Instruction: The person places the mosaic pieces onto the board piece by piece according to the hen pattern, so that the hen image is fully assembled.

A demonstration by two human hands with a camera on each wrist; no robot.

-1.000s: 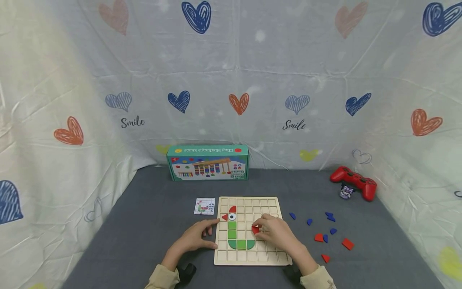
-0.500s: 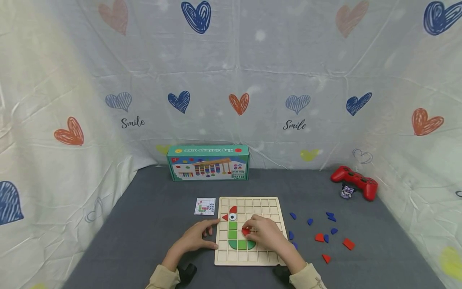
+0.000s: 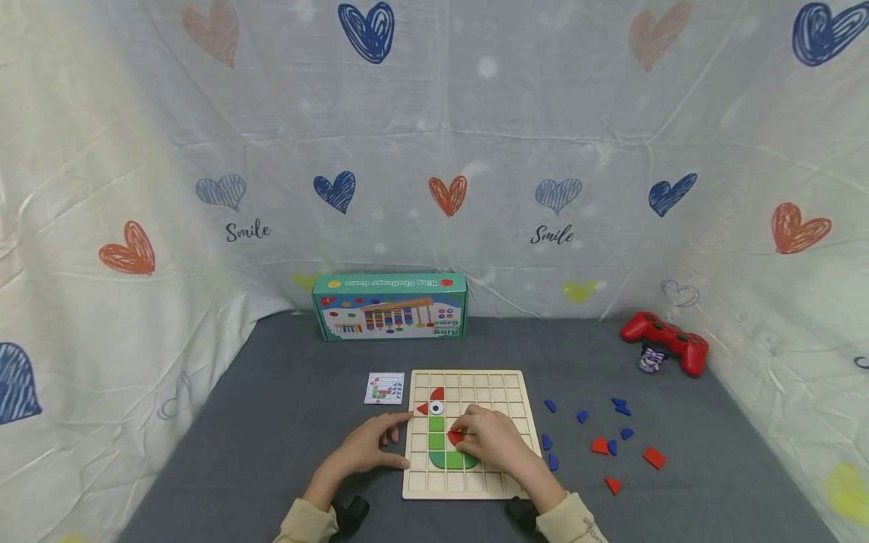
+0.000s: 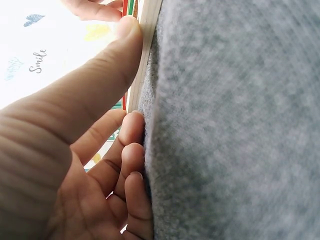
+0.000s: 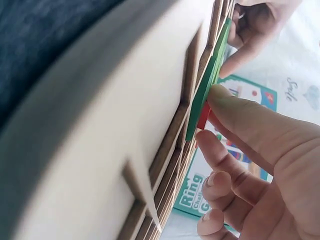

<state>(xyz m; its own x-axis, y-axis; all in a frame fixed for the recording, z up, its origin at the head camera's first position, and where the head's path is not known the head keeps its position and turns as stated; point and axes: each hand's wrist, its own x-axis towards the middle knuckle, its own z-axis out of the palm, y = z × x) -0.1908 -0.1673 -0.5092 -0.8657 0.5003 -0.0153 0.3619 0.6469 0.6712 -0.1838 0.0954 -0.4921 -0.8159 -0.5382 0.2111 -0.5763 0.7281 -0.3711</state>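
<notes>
Pinching a red piece (image 3: 455, 438), the right hand (image 3: 492, 437) slides leftward beside the green squares (image 3: 437, 424), apparently extending the pattern (image 3: 437, 459), while the left hand (image 3: 369, 443) (fingers relaxed) touches the board (image 3: 505, 385).

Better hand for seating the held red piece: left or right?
Right, probably: the right hand pinches the red piece over the board, while the left hand is at its left edge.

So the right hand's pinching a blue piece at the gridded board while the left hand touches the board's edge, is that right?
Not blue: the right hand is pinching a red piece at the gridded board while the left hand touches the board's edge, as the head view shows.
</notes>
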